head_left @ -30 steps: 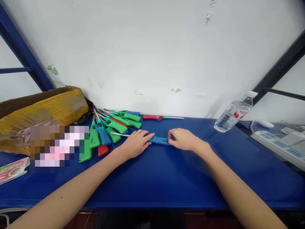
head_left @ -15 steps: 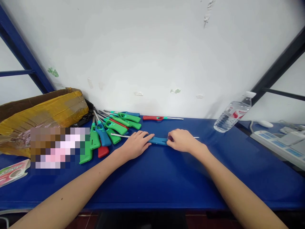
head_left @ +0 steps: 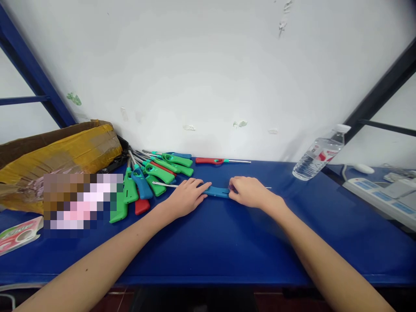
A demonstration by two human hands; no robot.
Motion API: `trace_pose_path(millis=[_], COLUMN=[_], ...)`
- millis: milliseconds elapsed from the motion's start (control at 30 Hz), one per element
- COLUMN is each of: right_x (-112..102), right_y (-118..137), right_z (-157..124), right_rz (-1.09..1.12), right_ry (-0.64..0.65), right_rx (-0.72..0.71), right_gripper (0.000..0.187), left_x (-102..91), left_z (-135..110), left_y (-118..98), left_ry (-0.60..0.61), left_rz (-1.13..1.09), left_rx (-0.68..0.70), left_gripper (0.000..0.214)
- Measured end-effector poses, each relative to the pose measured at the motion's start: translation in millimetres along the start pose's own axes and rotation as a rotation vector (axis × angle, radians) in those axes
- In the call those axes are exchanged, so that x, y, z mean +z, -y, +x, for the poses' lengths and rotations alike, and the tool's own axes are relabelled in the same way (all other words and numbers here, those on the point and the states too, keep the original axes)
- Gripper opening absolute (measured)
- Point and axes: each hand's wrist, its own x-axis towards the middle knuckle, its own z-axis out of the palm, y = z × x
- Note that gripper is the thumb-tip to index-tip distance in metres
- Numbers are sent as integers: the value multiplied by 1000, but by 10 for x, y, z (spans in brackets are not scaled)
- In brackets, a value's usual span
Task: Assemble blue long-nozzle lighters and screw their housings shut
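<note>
A blue long-necked gas lighter [head_left: 218, 192] lies flat on the blue table, its metal barrel pointing left. My left hand [head_left: 187, 197] is closed over its trigger end and holds it down. At the slotted end of the handle, my right hand [head_left: 248, 190] is in a pinch, fingertips touching or very near the plastic. A thin metal shaft [head_left: 269, 187] pokes out to the right behind that hand. Something dark reddish shows between its fingers; most of the tool is hidden.
Several green, blue and red lighters [head_left: 159, 172] are heaped to the left. A red lighter [head_left: 209, 160] lies by the wall. A taped cardboard box [head_left: 94, 145] stands far left. At right are a tilted water bottle [head_left: 318, 154] and a white power strip [head_left: 378, 197].
The view has shifted very slightly. Both hands stay on the same spots, with the right fingers moved only a little at the lighter's end.
</note>
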Motion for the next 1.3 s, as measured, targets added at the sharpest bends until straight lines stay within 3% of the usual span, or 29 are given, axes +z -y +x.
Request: trace_pose_path(millis=[300, 733, 1300], right_x=[-14, -38, 34], right_y=[-98, -79, -116], right_z=[-32, 10, 25], right_rz=[39, 47, 45], right_ry=[-9, -21, -67], right_rx=[-103, 27, -63], right_gripper=[19, 21, 16], left_x=[-17, -10, -6], left_z=[9, 11, 11], left_y=[-15, -45, -34], left_ry=[4, -2, -5], left_rz=[-16, 0, 1], left_rx=[-30, -76, -74], left_gripper=[40, 41, 42])
